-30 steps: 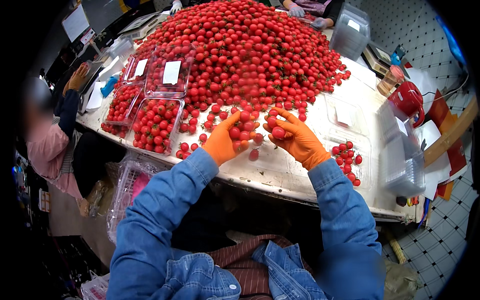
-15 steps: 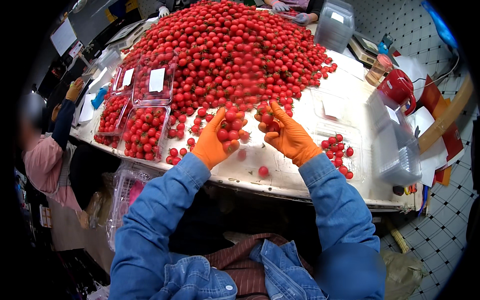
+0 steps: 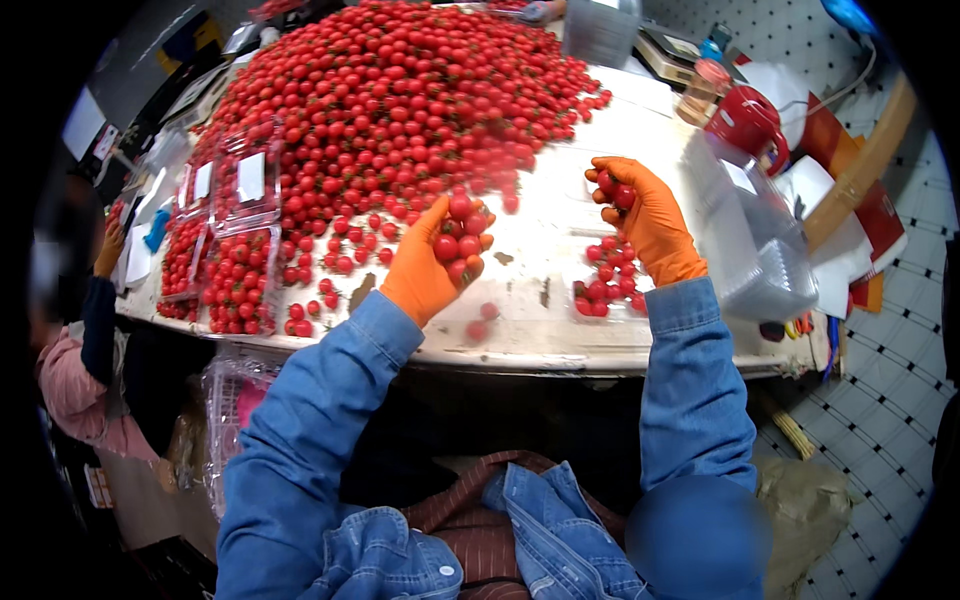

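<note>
Both my hands wear orange gloves. My left hand [image 3: 425, 265] is cupped round several red cherry tomatoes [image 3: 462, 243], held over the table's near part. Farther right, my right hand [image 3: 648, 222] has its fingers curled round a few cherry tomatoes [image 3: 622, 196]. It is above an open clear plastic container [image 3: 640, 312] with some loose cherry tomatoes [image 3: 606, 275] in it. A great heap of cherry tomatoes [image 3: 390, 110] rises beyond my hands. Near the table's front edge, a couple of tomatoes [image 3: 482, 322] look blurred.
Filled clear containers [image 3: 240, 285] stand at the left, one with a lid raised. Stacked clear containers [image 3: 755, 240] stand at the right, near a red kettle [image 3: 745, 125] and a jar [image 3: 703, 92]. A person in pink [image 3: 75, 365] sits at the left.
My right hand has moved right, over the open container, carrying its tomatoes. My left hand stays cupped round its tomatoes. The head view has shifted rightward.
</note>
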Demonstrator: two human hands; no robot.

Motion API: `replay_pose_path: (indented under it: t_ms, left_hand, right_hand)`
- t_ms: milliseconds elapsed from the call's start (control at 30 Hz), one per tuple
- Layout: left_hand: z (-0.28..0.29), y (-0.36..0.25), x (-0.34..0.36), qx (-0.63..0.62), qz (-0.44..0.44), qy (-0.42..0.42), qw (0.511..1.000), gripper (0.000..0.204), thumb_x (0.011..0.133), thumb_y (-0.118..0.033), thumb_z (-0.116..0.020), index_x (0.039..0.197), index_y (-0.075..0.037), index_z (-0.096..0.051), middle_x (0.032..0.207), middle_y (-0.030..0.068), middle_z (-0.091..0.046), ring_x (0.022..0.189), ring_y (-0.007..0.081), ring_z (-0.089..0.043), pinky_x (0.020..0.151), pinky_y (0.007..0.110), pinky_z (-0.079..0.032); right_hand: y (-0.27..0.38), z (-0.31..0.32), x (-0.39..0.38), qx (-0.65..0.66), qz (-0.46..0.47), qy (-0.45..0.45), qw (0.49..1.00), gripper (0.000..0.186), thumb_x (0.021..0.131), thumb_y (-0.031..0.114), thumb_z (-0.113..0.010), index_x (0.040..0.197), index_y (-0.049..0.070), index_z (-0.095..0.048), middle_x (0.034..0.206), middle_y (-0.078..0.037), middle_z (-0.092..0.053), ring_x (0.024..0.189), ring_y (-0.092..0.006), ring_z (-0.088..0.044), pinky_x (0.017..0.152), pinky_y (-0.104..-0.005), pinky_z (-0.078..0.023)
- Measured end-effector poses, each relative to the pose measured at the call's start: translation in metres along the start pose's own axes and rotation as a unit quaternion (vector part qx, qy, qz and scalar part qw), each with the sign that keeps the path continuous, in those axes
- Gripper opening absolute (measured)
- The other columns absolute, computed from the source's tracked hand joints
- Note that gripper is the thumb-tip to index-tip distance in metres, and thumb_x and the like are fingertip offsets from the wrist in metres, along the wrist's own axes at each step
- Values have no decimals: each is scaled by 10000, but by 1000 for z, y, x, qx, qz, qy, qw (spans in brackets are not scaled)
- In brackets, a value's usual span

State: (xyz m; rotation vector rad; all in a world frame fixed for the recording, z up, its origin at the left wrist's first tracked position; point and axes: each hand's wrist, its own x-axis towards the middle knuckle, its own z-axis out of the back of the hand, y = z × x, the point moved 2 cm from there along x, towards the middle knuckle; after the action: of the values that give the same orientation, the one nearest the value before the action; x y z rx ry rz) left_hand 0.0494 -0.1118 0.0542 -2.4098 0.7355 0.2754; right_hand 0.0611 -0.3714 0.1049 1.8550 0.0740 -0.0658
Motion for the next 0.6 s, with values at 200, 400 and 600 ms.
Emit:
replay_pose_path:
  t_ms: [200, 400, 600]
  left_hand:
    - [-56, 31, 19, -7, 55, 133, 990, 568, 964, -462, -482, 1298, -3, -464, 1127, 145, -570, 1030, 298, -535, 870, 492, -467]
    - [-64, 21, 15, 11, 102, 181, 978, 917, 883, -656, -467, 1479, -4, -224, 1533, 257, -163, 1420, 424, -152, 1009, 738, -190]
    - [-5, -59, 8, 151, -161, 12, 975, 616, 947, -512, -479, 1295, -4, -516, 1271, 170, -553, 1228, 315, -495, 1041, 464, -378]
  right_hand:
    - [0, 47, -23, -216, -34, -36, 975, 395, 945, 389, -536, 1144, 59, -626, 1087, -80, -647, 959, -151, -610, 742, -280, -495]
    - [2, 51, -31, -279, 77, -127, 949, 440, 938, 380, -571, 1129, -14, -617, 982, -62, -642, 928, -163, -574, 851, -286, -444]
    - [-7, 35, -22, -235, 139, -89, 958, 354, 923, 243, -608, 1150, -28, -610, 992, -66, -646, 871, -133, -582, 803, -261, -463]
